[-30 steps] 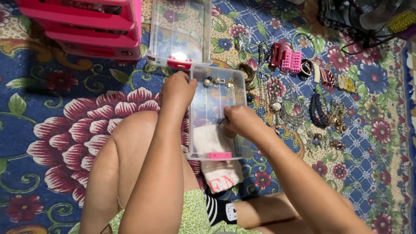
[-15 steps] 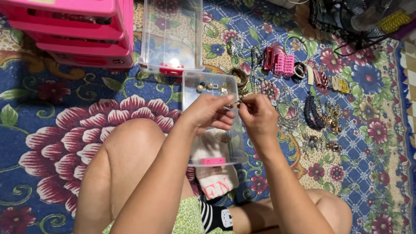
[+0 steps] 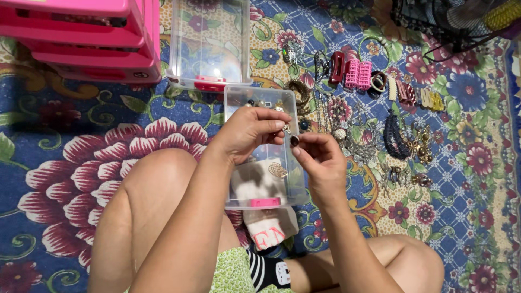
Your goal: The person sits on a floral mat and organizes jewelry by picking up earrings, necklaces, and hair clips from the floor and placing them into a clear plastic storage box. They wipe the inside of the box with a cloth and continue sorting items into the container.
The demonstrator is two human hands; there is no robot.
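Between left hand (image 3: 251, 132) and right hand (image 3: 320, 158), pinched: small earring (image 3: 292, 137).

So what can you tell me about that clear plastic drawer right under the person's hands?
The clear drawer is a shallow, see-through plastic tray with a pink handle on its near end. It lies flat on the floral rug, partly over a white sock. Inside are a few small beads and earrings at the far end and a gold leaf-shaped piece. Both hands hover above it.
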